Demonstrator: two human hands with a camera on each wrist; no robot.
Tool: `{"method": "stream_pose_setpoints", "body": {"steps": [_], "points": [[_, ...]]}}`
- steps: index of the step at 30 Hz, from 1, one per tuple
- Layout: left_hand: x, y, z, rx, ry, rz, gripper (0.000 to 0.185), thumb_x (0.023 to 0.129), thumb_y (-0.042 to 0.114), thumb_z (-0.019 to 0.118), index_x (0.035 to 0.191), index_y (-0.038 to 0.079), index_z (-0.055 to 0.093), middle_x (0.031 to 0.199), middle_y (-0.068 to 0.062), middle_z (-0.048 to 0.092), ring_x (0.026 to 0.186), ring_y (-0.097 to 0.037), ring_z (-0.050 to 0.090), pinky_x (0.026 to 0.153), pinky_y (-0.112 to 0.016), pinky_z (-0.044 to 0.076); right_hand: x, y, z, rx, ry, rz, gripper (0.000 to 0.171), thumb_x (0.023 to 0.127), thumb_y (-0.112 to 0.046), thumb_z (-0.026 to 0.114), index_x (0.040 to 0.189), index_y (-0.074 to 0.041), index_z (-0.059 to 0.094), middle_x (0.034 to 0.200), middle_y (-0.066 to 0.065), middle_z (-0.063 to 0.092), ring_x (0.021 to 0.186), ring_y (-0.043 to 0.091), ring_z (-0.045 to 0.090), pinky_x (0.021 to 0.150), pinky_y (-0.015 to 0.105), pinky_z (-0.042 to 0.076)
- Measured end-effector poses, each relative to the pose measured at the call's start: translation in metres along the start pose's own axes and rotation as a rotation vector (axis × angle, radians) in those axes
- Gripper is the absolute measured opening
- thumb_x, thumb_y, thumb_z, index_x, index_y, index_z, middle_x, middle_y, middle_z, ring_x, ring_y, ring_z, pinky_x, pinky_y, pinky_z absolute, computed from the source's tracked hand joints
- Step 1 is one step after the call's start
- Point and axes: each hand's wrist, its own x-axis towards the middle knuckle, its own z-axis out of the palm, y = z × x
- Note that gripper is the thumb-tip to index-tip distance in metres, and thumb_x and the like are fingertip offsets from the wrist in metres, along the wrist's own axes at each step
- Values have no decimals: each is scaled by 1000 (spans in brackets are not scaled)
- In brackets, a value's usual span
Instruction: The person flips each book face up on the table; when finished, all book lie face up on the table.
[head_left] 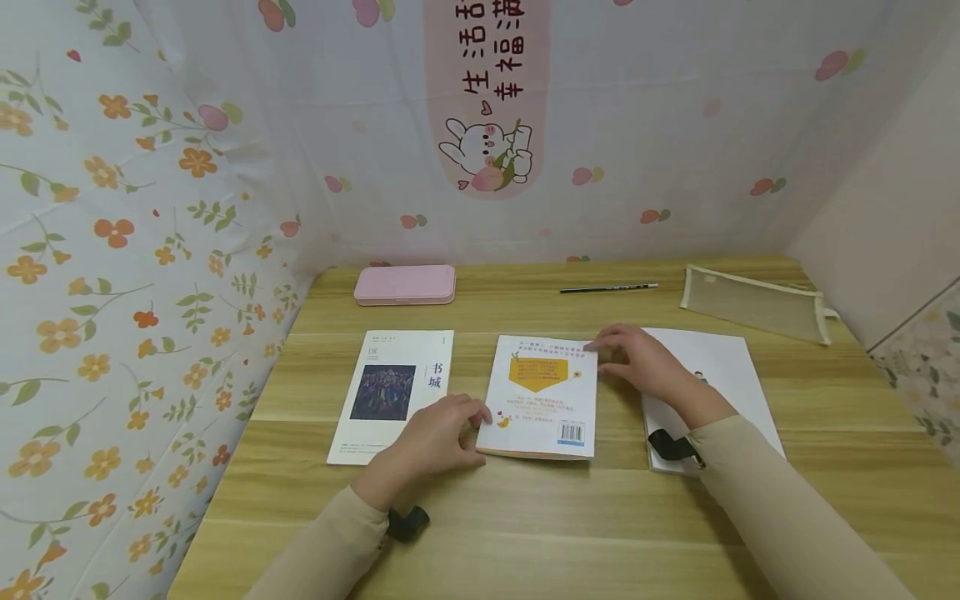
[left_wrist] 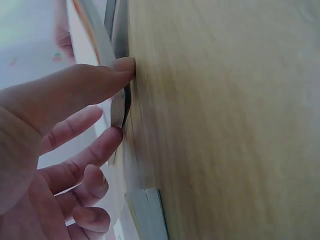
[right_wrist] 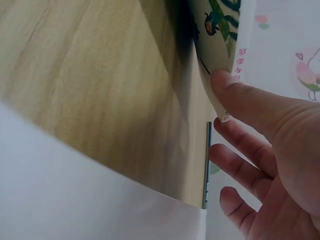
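A paperback point(head_left: 542, 398) lies back cover up in the middle of the wooden table point(head_left: 525, 525), with a yellow panel and a barcode showing. My left hand point(head_left: 438, 433) pinches its lower left edge; in the left wrist view the thumb point(left_wrist: 107, 75) and index finger point(left_wrist: 95, 150) sit on either side of the slightly raised edge point(left_wrist: 120, 107). My right hand point(head_left: 637, 362) grips the upper right corner. There the thumb point(right_wrist: 240, 95) is against the illustrated cover point(right_wrist: 220, 30), which is lifted off the table, with the other fingers point(right_wrist: 235, 157) behind it.
A white book with a dark picture point(head_left: 390, 392) lies left of the paperback. Another white book point(head_left: 720, 367) lies under my right forearm. At the back are a pink case point(head_left: 405, 285), a pencil point(head_left: 607, 288) and a mesh pouch point(head_left: 753, 302). Patterned cloth walls close in three sides.
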Motion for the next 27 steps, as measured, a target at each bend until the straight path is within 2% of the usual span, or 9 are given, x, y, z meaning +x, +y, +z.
{"method": "stream_pose_setpoints", "body": {"steps": [8, 15, 20, 23, 25, 27], "points": [[-2, 0, 3, 12, 54, -14, 39, 78, 32, 88, 110, 22, 68, 98, 10, 63, 88, -9, 52, 73, -26, 46, -1, -5, -4, 4, 1, -5, 34, 94, -14, 77, 128, -14, 72, 139, 15, 59, 111, 33, 61, 98, 54, 51], [-7, 0, 0, 5, 110, -24, 31, 82, 30, 84, 109, 22, 71, 113, 6, 71, 106, -13, 63, 90, -34, 55, -3, -8, -12, 43, 34, -59, 30, 97, -17, 73, 127, -12, 71, 137, 16, 58, 109, 33, 58, 93, 52, 49], [-9, 0, -2, -44, 153, -53, 28, 87, 27, 80, 114, 21, 75, 117, 5, 74, 110, -15, 65, 94, -37, 55, -4, -10, -16, 97, 120, -101, 29, 97, -17, 73, 126, -11, 70, 132, 14, 59, 106, 32, 55, 88, 50, 46], [-10, 0, -1, -75, 196, -68, 28, 87, 25, 79, 114, 22, 75, 117, 6, 74, 109, -14, 65, 92, -36, 55, -4, -11, -18, 110, 193, -126, 28, 96, -18, 74, 124, -13, 70, 126, 10, 60, 102, 29, 54, 83, 45, 44], [-11, -1, 0, -97, 233, -79, 26, 87, 24, 79, 112, 23, 76, 106, 4, 74, 96, -12, 64, 80, -33, 55, -3, -12, -18, 111, 241, -143, 28, 95, -19, 75, 123, -13, 70, 124, 9, 60, 100, 29, 53, 78, 41, 42], [-12, -1, 1, -118, 284, -81, 24, 87, 22, 80, 110, 24, 76, 91, 1, 70, 81, -10, 59, 65, -27, 50, -2, -13, -19, 115, 286, -154, 28, 96, -20, 75, 122, -14, 69, 124, 8, 61, 98, 28, 53, 75, 38, 40]]}}
